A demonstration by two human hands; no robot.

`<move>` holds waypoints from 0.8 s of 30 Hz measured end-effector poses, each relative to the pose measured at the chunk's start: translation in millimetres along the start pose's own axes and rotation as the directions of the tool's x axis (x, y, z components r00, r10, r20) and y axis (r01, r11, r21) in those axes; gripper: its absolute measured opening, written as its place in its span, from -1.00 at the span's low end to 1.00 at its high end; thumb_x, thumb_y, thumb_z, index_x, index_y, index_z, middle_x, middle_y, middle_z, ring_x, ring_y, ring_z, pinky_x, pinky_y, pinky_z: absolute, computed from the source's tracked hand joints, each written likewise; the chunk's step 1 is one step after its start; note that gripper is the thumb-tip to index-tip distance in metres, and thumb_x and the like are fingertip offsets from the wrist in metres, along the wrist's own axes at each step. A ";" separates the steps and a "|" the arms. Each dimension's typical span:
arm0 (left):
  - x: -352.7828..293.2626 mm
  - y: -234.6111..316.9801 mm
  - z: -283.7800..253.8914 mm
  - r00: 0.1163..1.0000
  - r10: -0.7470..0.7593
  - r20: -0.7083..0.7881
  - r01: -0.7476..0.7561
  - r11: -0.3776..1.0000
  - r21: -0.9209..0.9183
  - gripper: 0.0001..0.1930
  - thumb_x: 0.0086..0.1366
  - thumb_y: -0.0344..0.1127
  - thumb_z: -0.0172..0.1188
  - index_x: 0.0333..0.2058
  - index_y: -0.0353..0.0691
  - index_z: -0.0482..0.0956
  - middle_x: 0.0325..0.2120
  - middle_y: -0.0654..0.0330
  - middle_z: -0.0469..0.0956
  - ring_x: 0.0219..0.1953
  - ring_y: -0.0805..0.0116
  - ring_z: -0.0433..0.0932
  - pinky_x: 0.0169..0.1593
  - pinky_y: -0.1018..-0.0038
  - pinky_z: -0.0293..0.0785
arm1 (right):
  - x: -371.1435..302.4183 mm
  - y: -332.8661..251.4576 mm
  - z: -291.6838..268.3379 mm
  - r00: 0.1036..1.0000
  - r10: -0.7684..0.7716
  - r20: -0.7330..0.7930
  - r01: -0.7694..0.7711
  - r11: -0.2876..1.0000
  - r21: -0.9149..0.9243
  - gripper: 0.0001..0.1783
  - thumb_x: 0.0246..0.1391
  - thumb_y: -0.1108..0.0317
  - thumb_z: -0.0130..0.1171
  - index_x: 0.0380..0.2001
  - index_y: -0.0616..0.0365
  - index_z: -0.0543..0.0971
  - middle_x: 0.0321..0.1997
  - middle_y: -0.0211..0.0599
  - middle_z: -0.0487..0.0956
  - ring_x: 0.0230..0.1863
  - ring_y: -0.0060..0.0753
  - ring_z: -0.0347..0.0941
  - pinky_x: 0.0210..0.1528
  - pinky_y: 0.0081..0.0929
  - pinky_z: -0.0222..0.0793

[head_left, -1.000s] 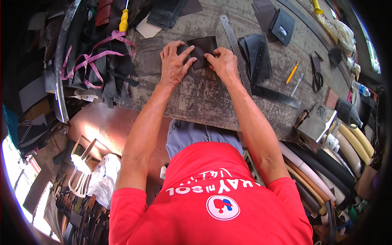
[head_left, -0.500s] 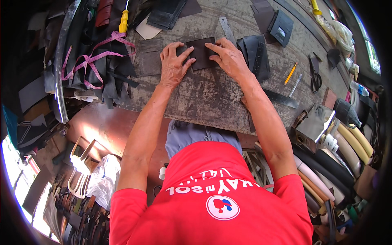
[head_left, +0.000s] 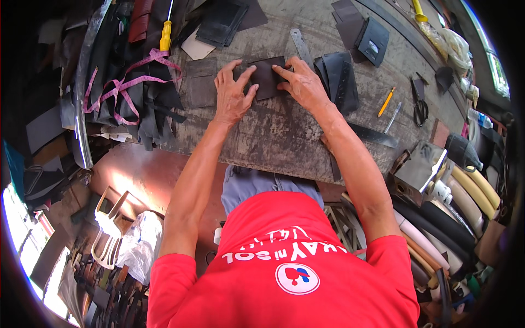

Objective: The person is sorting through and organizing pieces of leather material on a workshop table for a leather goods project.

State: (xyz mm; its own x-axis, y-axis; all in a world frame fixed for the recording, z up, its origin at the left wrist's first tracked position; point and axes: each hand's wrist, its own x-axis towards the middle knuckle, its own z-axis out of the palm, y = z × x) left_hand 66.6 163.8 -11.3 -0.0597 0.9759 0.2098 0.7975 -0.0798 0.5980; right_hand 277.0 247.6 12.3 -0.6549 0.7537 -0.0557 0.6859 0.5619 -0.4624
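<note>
Leather piece [head_left: 267, 81], nearly square, points forward, tilted slightly left.

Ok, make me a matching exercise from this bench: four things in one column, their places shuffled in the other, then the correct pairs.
Things
1. Dark flat piece
2. Pink measuring tape
3. Scissors
4. Metal ruler

Places
A. To the right of the yellow pencil
B. Partly hidden behind the right hand
C. In loops over dark scraps on the left side
D. Between the left hand and the right hand

Pairs: 1-D, 2-C, 3-A, 4-B
</note>
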 end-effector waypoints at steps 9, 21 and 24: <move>14.2 36.5 20.0 0.975 0.147 0.169 -0.173 0.974 0.150 -0.50 0.15 -0.39 0.33 0.10 -0.31 0.49 0.08 0.02 0.39 0.19 0.02 0.34 0.23 0.15 0.28 | 0.1 -4.7 -1.8 0.996 -0.018 -0.084 0.025 0.996 0.081 -0.50 0.03 0.38 0.33 0.11 0.05 0.63 -0.06 -0.18 0.47 0.01 -0.07 0.42 0.04 -0.21 0.39; 19.3 36.7 13.3 0.954 0.149 0.261 -0.183 0.977 0.110 -0.48 0.14 -0.43 0.34 0.09 -0.41 0.47 0.06 -0.02 0.39 0.14 -0.04 0.36 0.23 0.19 0.34 | -144.8 -14.6 -51.1 0.903 0.371 -0.216 -0.310 0.911 0.272 -0.58 0.10 0.43 0.30 0.05 0.17 0.53 -0.06 -0.05 0.51 -0.06 0.08 0.47 -0.05 -0.13 0.40; 17.5 36.7 14.1 0.950 0.161 0.269 -0.200 0.972 0.123 -0.49 0.17 -0.41 0.32 0.10 -0.41 0.47 0.13 -0.04 0.37 0.19 -0.06 0.33 0.24 0.17 0.34 | -218.9 -18.6 -30.1 0.884 0.442 -0.153 -0.435 0.897 0.074 -0.56 0.03 0.44 0.33 0.01 0.16 0.52 -0.12 -0.04 0.49 -0.09 0.11 0.42 -0.07 -0.06 0.36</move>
State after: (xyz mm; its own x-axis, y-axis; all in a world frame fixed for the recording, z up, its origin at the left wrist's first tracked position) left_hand 103.2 180.8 3.5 0.2334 0.9685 0.0873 0.8609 -0.2475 0.4445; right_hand 417.1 82.4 59.7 -0.2276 0.9665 -0.1185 0.8770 0.1505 -0.4563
